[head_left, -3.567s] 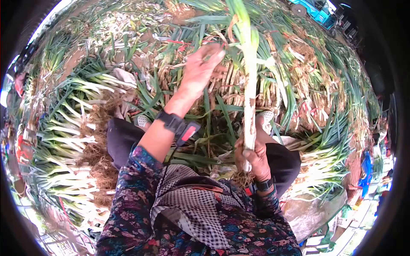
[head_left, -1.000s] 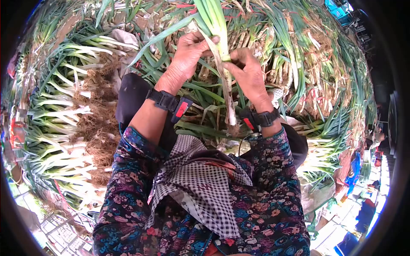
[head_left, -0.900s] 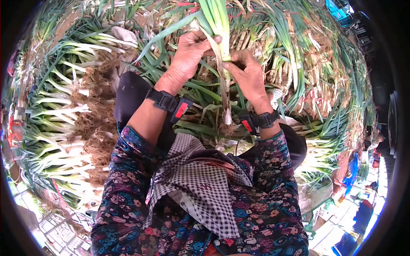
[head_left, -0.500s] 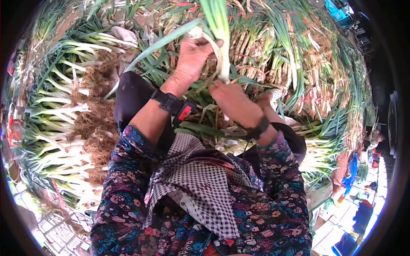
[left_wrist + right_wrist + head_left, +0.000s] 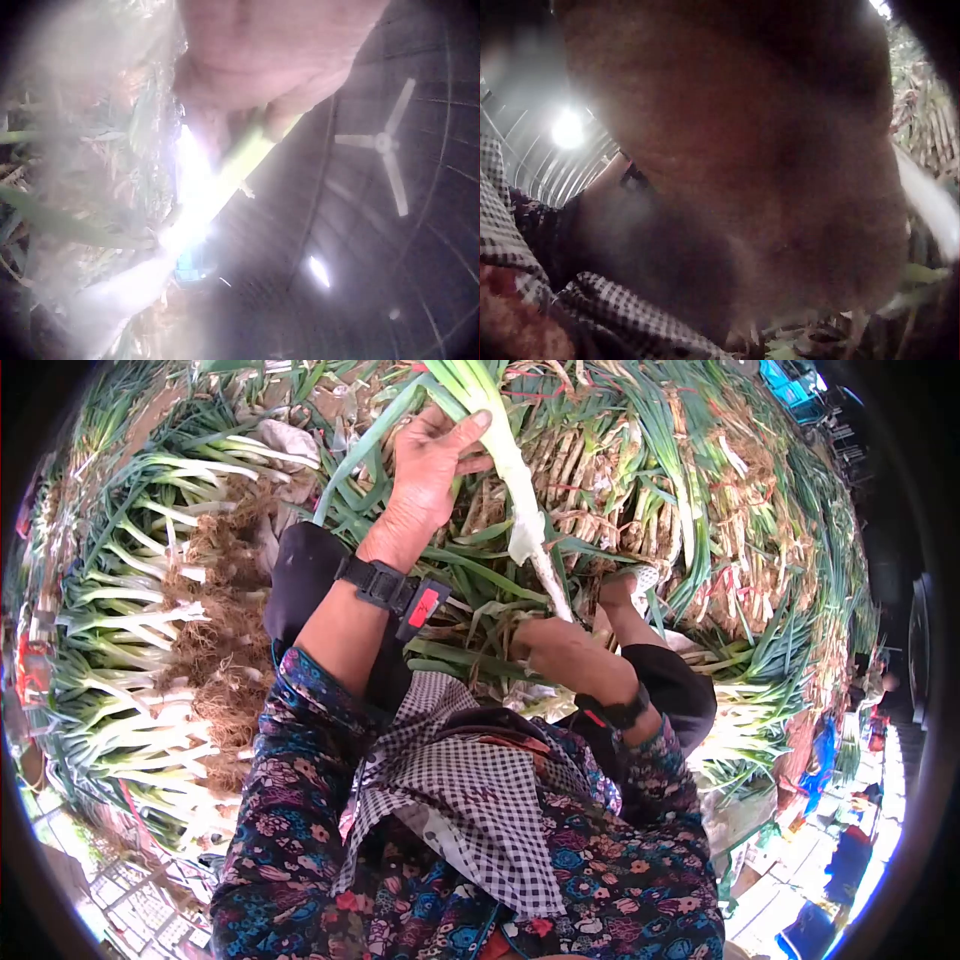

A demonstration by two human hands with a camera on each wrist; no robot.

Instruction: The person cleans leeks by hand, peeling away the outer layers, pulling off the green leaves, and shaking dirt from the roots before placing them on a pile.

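Observation:
In the head view, a long leek [image 5: 513, 472] slants from the green leaves at the top down to a thin, brown-stained lower end. A loose white flap of its outer layer bulges midway down the stem. My left hand [image 5: 425, 475] grips the upper stem, thumb across the front; the left wrist view shows this hand [image 5: 274, 56] above the bright leek [image 5: 244, 165]. My right hand [image 5: 575, 660] is curled at the stem's lower end, its fingertips hidden. The back of this hand [image 5: 757, 157] fills the right wrist view, beside a blurred pale stem [image 5: 928, 196].
Leeks with roots [image 5: 130, 700] lie in a row on the left, and more leeks [image 5: 755, 710] lie on the right. Bundles [image 5: 650, 510] cover the ground ahead. Loose green leaves [image 5: 470, 660] lie between the person's knees.
The right hand has moved down from the middle of the stem to its lower end. The left hand has shifted up and left, and the leek now slants more, with a white flap bulging out.

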